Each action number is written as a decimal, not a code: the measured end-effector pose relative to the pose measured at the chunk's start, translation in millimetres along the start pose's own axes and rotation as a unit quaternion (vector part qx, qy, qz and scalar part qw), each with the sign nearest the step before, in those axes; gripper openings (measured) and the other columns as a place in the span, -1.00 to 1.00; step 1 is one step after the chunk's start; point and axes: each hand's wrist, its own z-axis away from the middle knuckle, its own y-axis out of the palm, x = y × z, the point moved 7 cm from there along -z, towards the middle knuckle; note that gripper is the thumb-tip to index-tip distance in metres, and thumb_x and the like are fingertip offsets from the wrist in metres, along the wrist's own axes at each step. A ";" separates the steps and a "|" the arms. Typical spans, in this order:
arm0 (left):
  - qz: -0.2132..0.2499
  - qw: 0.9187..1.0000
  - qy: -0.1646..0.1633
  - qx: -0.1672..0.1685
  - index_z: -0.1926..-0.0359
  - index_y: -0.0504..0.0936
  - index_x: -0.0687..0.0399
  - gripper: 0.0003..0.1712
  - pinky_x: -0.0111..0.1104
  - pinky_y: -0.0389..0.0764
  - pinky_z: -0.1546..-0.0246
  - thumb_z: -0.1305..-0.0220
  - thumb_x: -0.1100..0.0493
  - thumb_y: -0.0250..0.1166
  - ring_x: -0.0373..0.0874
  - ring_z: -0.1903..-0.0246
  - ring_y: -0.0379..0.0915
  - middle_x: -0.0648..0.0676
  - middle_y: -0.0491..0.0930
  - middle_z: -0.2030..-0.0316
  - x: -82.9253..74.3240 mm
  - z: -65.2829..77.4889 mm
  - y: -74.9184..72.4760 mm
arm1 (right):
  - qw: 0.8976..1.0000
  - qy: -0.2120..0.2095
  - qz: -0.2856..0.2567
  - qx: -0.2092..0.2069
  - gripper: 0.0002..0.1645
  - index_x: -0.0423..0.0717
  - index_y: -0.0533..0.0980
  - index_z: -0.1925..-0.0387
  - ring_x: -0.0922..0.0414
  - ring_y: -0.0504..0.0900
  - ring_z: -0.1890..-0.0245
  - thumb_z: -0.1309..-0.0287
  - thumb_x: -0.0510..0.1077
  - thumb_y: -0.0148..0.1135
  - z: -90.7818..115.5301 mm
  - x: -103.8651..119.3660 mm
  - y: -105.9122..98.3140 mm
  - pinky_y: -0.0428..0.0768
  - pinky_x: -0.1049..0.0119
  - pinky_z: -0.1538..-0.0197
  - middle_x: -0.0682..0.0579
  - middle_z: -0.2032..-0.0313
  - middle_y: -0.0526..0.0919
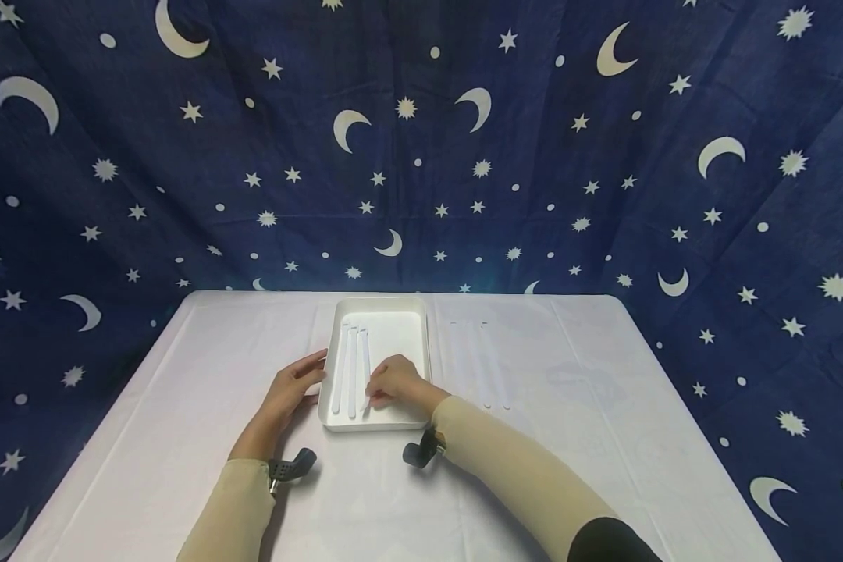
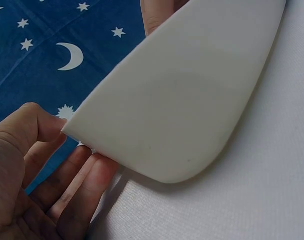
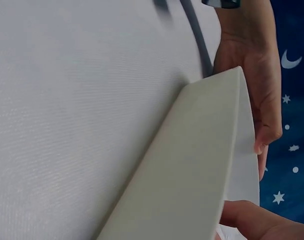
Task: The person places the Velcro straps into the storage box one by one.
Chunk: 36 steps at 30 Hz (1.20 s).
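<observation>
A shallow white rectangular tray (image 1: 379, 427) lies on the table, with slim white sticks side by side in its left half. My right hand (image 1: 396, 378) reaches into the tray and pinches the near end of the rightmost stick (image 1: 365, 351). Two more sticks, a middle stick (image 1: 353, 375) and a left stick (image 1: 340, 371), lie to its left. At the tray's left side, my left hand (image 1: 288, 390) grips the rim; the left wrist view shows the thumb on the edge and fingers against the outer wall (image 2: 167, 115). The right wrist view hides the pinched stick behind the wall.
A white cloth (image 1: 576, 468) covers the table. Right of the tray lie several more white sticks (image 1: 490, 367), faint against the cloth. A dark blue curtain (image 1: 421, 140) with moons and stars hangs behind the table. Each wrist wears a black camera mount.
</observation>
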 end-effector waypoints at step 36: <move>-0.005 1.000 -0.007 0.003 -0.42 0.34 -0.10 -0.36 -0.22 0.66 -0.08 -0.33 0.09 0.18 0.14 -0.33 0.33 0.16 0.35 -0.39 1.3 -1.4 -1.6 | 0.995 0.013 0.036 -0.092 -0.74 -0.29 0.57 0.21 0.18 0.67 0.64 0.01 -0.33 0.38 16.6 6.8 -119.3 0.76 0.28 0.38 -0.13 0.48 0.70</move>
